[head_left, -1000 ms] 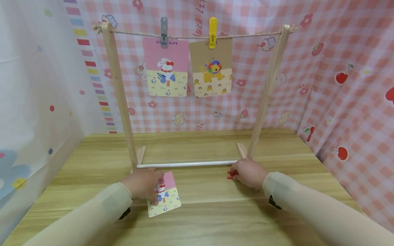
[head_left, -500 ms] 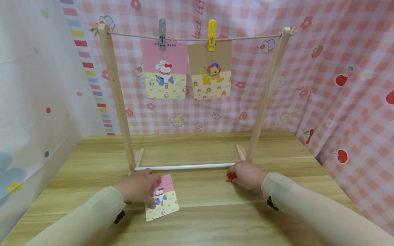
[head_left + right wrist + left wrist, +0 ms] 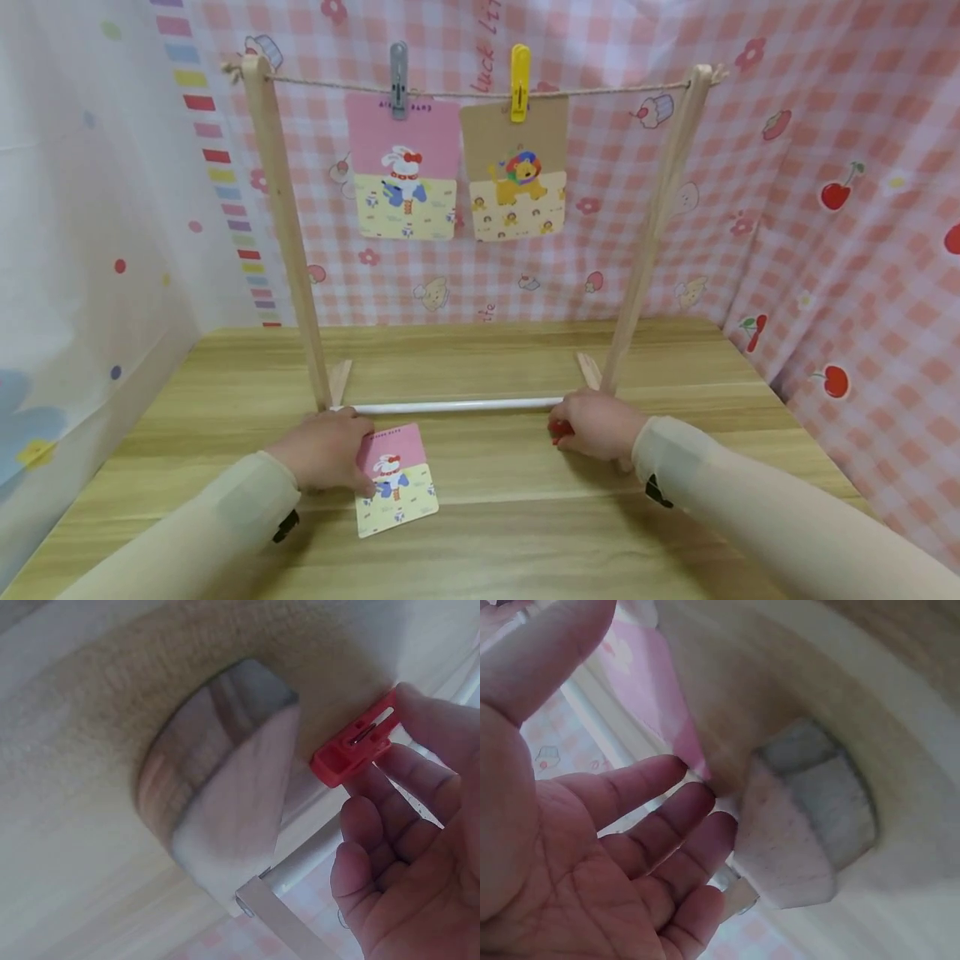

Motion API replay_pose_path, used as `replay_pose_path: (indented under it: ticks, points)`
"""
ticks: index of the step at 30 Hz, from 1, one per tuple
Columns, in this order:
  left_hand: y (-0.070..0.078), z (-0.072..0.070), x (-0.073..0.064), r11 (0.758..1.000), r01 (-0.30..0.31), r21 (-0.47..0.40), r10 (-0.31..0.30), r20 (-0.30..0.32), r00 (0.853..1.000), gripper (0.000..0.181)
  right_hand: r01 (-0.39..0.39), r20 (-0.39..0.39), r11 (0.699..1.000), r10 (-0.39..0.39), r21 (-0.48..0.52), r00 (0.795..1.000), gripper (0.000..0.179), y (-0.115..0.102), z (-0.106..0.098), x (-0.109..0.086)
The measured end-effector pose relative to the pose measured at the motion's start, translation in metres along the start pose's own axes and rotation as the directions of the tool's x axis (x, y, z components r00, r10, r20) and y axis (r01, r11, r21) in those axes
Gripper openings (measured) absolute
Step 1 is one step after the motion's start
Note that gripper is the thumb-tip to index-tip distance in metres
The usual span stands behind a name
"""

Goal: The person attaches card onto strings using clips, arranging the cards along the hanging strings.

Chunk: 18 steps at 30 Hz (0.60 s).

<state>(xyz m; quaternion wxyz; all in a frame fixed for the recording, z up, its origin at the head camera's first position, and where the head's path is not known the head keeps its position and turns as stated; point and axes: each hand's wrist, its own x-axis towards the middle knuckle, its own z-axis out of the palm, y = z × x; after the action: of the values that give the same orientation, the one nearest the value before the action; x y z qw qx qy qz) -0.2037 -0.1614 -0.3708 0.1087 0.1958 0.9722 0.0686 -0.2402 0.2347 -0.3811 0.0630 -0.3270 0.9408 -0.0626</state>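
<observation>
A card with a rabbit picture, pink above and pale yellow below (image 3: 405,492), lies on the wooden table left of the middle. My left hand (image 3: 324,450) is at its left edge, thumb and fingers apart with the card between them. In the left wrist view the left hand (image 3: 622,847) has loosely bent fingers, the fingertips close to the pink card (image 3: 649,675); whether they touch it I cannot tell. My right hand (image 3: 600,423) pinches a red clothespin (image 3: 356,739) between thumb and fingers, low over the table by the stand's right post.
A wooden stand has a left post (image 3: 285,208), a right post (image 3: 652,225) and a white bottom rod (image 3: 457,407). From its string (image 3: 600,88) hang a rabbit card (image 3: 405,137) under a grey clothespin (image 3: 399,79) and a lion card (image 3: 517,137) under a yellow clothespin (image 3: 520,83).
My left hand has drawn slightly left, uncovering more of the card on the table. My right hand has shifted a little to the left, still pinching the red clothespin.
</observation>
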Motion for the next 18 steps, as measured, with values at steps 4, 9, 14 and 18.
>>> replay_pose_path:
  ticks: [4, 9, 14, 18]
  points:
    - [0.0001, -0.0012, 0.0010, 1.000, 0.016, -0.006, -0.016, 0.011, 1.000, 0.066, 0.020, -0.013, 0.999, -0.020, -0.025, 1.000, 0.008, 0.0003, 0.0012, 0.0010]
    - [-0.0008, -0.0016, 0.0026, 0.998, 0.042, -0.054, -0.041, 0.020, 0.999, 0.063, 0.026, -0.019, 0.999, -0.026, -0.025, 0.999, 0.009, -0.0003, 0.0019, 0.0026]
    - [-0.0024, -0.0006, 0.0057, 0.995, 0.061, -0.083, -0.059, 0.016, 0.998, 0.066, -0.003, -0.008, 1.000, 0.003, -0.029, 1.000, 0.009, -0.0034, 0.0000, 0.0031]
    - [-0.0031, 0.0017, 0.0074, 0.990, 0.072, -0.125, -0.072, 0.008, 0.997, 0.064, -0.013, 0.003, 0.999, 0.013, -0.033, 1.000, 0.010, -0.0049, 0.0007, 0.0035]
